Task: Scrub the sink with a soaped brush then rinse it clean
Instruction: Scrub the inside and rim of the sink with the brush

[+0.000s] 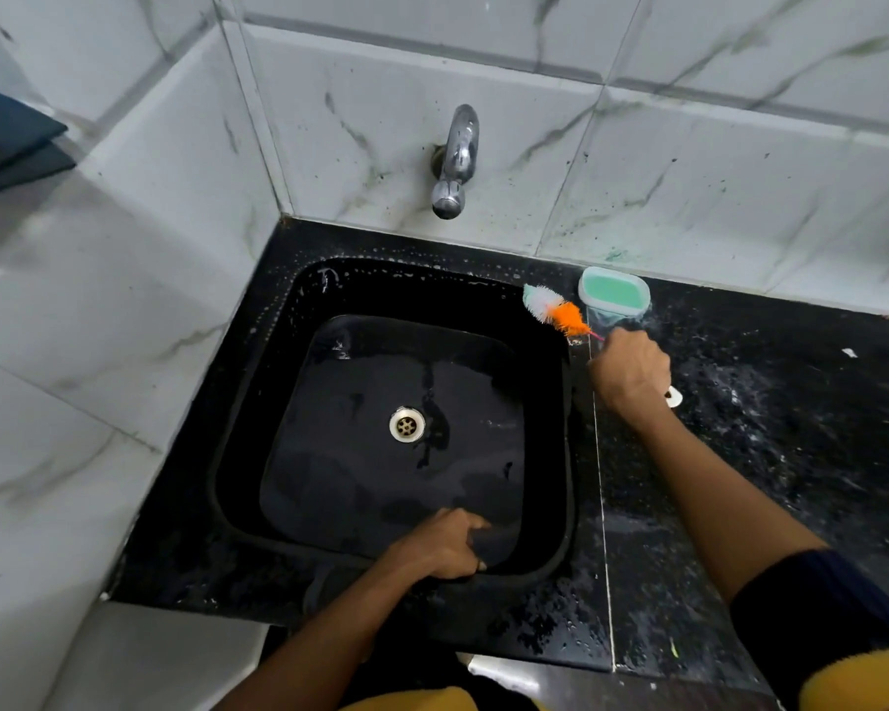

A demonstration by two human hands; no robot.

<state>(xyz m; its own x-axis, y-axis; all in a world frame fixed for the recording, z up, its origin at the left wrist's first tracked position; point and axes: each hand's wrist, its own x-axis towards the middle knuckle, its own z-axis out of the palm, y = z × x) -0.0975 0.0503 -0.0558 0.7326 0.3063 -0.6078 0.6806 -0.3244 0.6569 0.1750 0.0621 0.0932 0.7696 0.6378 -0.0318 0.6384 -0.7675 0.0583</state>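
The brush (555, 311) is held in the right hand (632, 374) at right of centre, fingers curled round its thin handle. The brush's long axis runs up and to the left from the fist, with the orange and white bristles poised over the upper right corner of the sink (257, 402). Just beside the bristles, towards the upper right, a soap tub (614, 289) with green soap is seen on the black table (791, 428).

The left hand (445, 543) is hooked over the sink's near rim at lower centre, fingers curled onto the edge.

The basin lies below and to the left of the brush, so the right hand is judged the one placed to scrub it. Water is not seen running from the tap (455, 161) at upper centre. No brand or writing can be read anywhere.
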